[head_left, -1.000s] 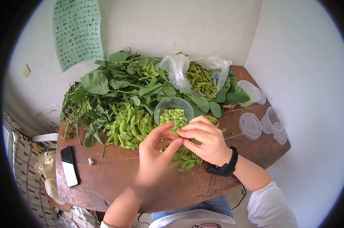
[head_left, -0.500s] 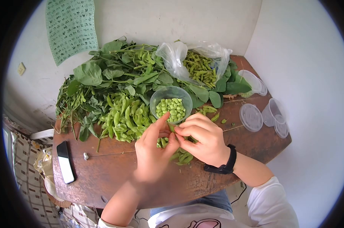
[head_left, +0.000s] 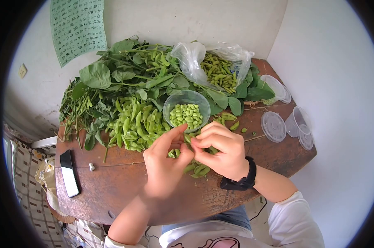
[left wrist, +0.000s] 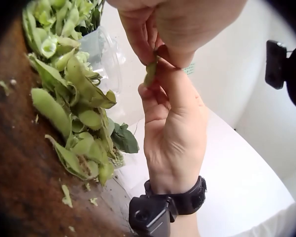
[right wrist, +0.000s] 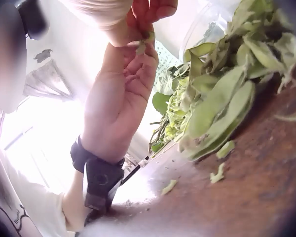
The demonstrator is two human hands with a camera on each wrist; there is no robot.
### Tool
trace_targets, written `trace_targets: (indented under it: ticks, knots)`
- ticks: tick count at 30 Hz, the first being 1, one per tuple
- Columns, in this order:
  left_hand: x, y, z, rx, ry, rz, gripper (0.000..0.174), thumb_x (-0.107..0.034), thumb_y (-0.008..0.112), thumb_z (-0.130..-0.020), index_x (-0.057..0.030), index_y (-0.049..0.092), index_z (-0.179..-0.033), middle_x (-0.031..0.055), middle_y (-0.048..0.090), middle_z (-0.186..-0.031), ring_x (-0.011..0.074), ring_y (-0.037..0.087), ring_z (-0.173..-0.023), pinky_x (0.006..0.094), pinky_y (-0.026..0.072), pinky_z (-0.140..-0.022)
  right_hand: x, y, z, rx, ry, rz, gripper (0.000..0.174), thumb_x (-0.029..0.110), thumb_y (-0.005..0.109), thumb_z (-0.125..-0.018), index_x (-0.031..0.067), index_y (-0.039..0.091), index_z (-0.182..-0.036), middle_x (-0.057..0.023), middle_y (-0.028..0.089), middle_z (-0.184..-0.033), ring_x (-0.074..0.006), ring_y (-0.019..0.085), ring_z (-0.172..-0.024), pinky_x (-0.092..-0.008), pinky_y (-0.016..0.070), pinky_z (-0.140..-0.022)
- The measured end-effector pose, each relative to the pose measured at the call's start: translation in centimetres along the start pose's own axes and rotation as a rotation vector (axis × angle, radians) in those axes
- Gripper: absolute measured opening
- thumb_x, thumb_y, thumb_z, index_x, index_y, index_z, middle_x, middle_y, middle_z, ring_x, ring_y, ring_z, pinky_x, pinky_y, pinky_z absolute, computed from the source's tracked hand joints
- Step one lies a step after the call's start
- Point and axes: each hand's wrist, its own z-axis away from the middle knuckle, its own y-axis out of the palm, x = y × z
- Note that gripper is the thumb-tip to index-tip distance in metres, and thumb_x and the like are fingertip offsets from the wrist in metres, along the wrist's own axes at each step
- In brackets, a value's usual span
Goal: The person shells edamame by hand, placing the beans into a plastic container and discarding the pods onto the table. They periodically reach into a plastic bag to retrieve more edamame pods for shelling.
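Observation:
Both hands meet over the front of a clear plastic bowl (head_left: 167, 108) that holds shelled green beans (head_left: 187, 115). Between the fingertips is a small green bean pod (left wrist: 150, 74), partly hidden by the fingers. My left hand (head_left: 165, 159) pinches one end of it. From the other side the thumb and fingers of my right hand (head_left: 223, 149) pinch it too. Under the hands lie split, flattened pods (right wrist: 222, 108) on the wooden table. Left of the bowl rises a heap of plump green pods (head_left: 133, 126).
Leafy bean stalks (head_left: 125, 76) cover the back of the table, beside a plastic bag (head_left: 191, 62) of smaller pods (head_left: 220, 74). At right stand a clear cup (head_left: 293, 125) and a round lid (head_left: 273, 127). A phone (head_left: 69, 173) lies near the left edge.
The head view has tilted a little, so the table sits higher in it. Both hands stay together at the bowl's front with the pod between them; their fingers have shifted slightly.

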Motion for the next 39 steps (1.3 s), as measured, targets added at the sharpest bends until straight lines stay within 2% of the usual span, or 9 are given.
trace_targets:
  ticks: [5,7,9,10,11,16,22,32,39]
  knots:
    - [0.1,-0.4,-0.1,-0.022,-0.137,0.089,0.033,0.006,0.066,-0.078,0.0013,0.067,-0.111,0.0109,0.07,-0.093,0.0123,0.068,-0.078,0.0261,0.0563,-0.071,-0.6,-0.2,0.3,0.044,0.104,-0.101,0.016,-0.007,0.075,-0.074,-0.0011,0.065,-0.085,-0.0097,0.067,-0.088,-0.0189,0.064,-0.079,-0.0285,0.0512,-0.068]
    - [-1.1,0.0,-0.4,-0.069,-0.17,0.179,0.032,0.005,0.067,-0.079,0.0007,0.068,-0.11,0.0112,0.07,-0.094,0.0123,0.068,-0.078,0.0254,0.056,-0.069,-1.1,-0.1,0.6,0.009,0.324,-0.396,0.015,-0.007,0.073,-0.076,-0.0019,0.067,-0.088,-0.009,0.067,-0.089,-0.015,0.064,-0.082,-0.0267,0.0509,-0.072]
    - [-1.3,0.0,-0.6,-0.117,-0.202,0.271,0.03,0.005,0.067,-0.079,0.0,0.068,-0.109,0.0115,0.071,-0.095,0.0124,0.068,-0.077,0.0248,0.0558,-0.067,-0.8,-0.1,0.5,-0.021,0.419,-0.455,0.014,-0.006,0.073,-0.077,-0.0023,0.067,-0.09,-0.0085,0.068,-0.09,-0.0136,0.064,-0.083,-0.0263,0.0507,-0.074]
    - [-1.1,-0.4,-0.7,-0.093,-0.077,0.094,0.026,0.004,0.068,-0.08,-0.0007,0.069,-0.105,0.0099,0.071,-0.097,0.0115,0.067,-0.078,0.0225,0.0538,-0.065,-0.7,-0.1,0.4,-0.053,0.516,-0.515,0.014,-0.005,0.073,-0.078,-0.0027,0.068,-0.091,-0.0079,0.068,-0.09,-0.0123,0.064,-0.084,-0.0259,0.0505,-0.075]
    - [-1.0,-0.6,-0.7,-0.069,0.048,-0.084,0.021,0.004,0.068,-0.081,-0.0014,0.07,-0.102,0.0083,0.071,-0.099,0.0105,0.065,-0.079,0.0203,0.0519,-0.064,-0.6,-0.2,0.4,-0.052,0.515,-0.515,0.014,-0.005,0.073,-0.078,-0.0027,0.068,-0.091,-0.0079,0.068,-0.09,-0.0123,0.064,-0.084,-0.0259,0.0505,-0.075]
    - [-1.0,-0.5,-0.7,-0.046,0.095,-0.105,0.019,0.0,0.073,-0.08,-0.0012,0.073,-0.098,0.0121,0.07,-0.099,0.0162,0.069,-0.081,0.0248,0.0544,-0.061,-0.5,-0.4,0.0,-0.048,0.125,-0.003,0.018,-0.01,0.071,-0.075,-0.0035,0.068,-0.092,-0.0112,0.068,-0.09,-0.0208,0.064,-0.083,-0.0293,0.0506,-0.074]
    - [-0.1,-0.3,-0.4,-0.046,0.093,-0.002,0.021,0.0,0.077,-0.077,0.0007,0.073,-0.098,0.013,0.071,-0.1,0.0196,0.068,-0.085,0.0277,0.0551,-0.07,-0.4,-0.3,0.1,-0.077,0.008,0.017,0.022,-0.007,0.073,-0.074,-0.0015,0.068,-0.095,-0.0116,0.068,-0.089,-0.024,0.065,-0.083,-0.031,0.0526,-0.072]
    - [0.3,-0.2,-0.5,0.013,0.068,0.127,0.02,0.0,0.075,-0.078,0.0017,0.072,-0.098,0.0136,0.071,-0.1,0.0193,0.068,-0.088,0.0292,0.054,-0.078,-0.7,-0.5,0.5,-0.037,0.096,-0.145,0.019,-0.007,0.072,-0.076,-0.0027,0.067,-0.094,-0.0118,0.067,-0.088,-0.0209,0.064,-0.082,-0.0291,0.0519,-0.072]
    - [0.3,-0.6,-0.8,0.041,-0.024,0.232,0.016,0.002,0.069,-0.082,0.004,0.07,-0.098,0.0135,0.07,-0.101,0.0179,0.067,-0.088,0.0276,0.0541,-0.078,0.1,0.0,0.5,-0.081,0.353,-0.326,0.018,-0.006,0.068,-0.08,-0.0018,0.066,-0.097,-0.0098,0.065,-0.091,-0.0176,0.063,-0.082,-0.0271,0.0501,-0.076]
